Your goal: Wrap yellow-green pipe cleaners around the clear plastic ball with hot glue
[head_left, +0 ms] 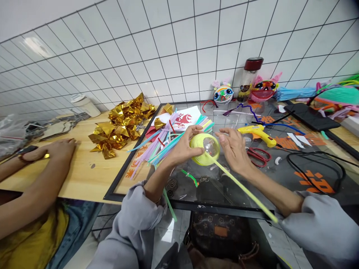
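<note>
A clear round form wound with yellow pipe cleaner (198, 149) is held above the glass-topped board. My left hand (185, 146) grips its left side, thumb in front and fingers behind. From its lower right, a long yellow strip (244, 188) runs down toward my right sleeve. My right hand (233, 149) is beside the form's right edge, fingers apart and slightly curled, with nothing visible in it. A bundle of pastel pipe cleaners (159, 147) lies just left of my left hand.
A yellow glue gun (259, 133) and red scissors (259, 157) lie to the right. Behind stand a decorated face ball (223, 93), a pink one (263, 89) and a bottle (247, 82). Gold foil shapes (112, 134) and another person's arms (47, 172) are at left.
</note>
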Motion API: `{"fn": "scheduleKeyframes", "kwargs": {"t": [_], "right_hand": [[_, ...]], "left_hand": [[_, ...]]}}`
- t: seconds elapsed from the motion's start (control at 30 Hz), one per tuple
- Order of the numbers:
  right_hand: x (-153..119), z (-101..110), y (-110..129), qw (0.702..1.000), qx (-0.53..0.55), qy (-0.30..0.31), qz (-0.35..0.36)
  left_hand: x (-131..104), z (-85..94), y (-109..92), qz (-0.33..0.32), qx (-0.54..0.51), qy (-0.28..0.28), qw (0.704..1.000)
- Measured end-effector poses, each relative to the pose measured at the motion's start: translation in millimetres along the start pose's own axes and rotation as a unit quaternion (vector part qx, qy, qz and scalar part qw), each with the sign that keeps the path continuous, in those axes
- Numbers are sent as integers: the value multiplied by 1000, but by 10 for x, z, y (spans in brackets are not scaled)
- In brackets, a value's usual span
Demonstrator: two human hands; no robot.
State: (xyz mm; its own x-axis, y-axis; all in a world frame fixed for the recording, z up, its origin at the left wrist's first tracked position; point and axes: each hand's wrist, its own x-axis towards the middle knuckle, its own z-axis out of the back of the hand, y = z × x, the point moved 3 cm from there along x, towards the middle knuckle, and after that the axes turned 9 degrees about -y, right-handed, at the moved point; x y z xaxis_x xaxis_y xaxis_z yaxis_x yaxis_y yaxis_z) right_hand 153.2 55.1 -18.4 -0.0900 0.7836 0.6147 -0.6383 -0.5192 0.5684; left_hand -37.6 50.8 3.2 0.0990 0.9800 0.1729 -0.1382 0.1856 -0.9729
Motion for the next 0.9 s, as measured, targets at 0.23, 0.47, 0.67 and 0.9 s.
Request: {"fn": "scheduleKeyframes", "kwargs": {"t": [0.23,0.47,0.67,0.9], "right_hand": [[-82,-39,239,998,32,24,53],[-73,-13,273,988,86,65,108],[-25,15,186,992,76,55,81],[-97,25,328,978,79,50,185]], "left_hand": [[-11,-19,-3,-21,10,2,1000],[-38,-20,-6,-13,13,5,1000],[-31,-16,7,-17,10,7,1000],[-26,-33,-39,-36,20,2,999]]}}
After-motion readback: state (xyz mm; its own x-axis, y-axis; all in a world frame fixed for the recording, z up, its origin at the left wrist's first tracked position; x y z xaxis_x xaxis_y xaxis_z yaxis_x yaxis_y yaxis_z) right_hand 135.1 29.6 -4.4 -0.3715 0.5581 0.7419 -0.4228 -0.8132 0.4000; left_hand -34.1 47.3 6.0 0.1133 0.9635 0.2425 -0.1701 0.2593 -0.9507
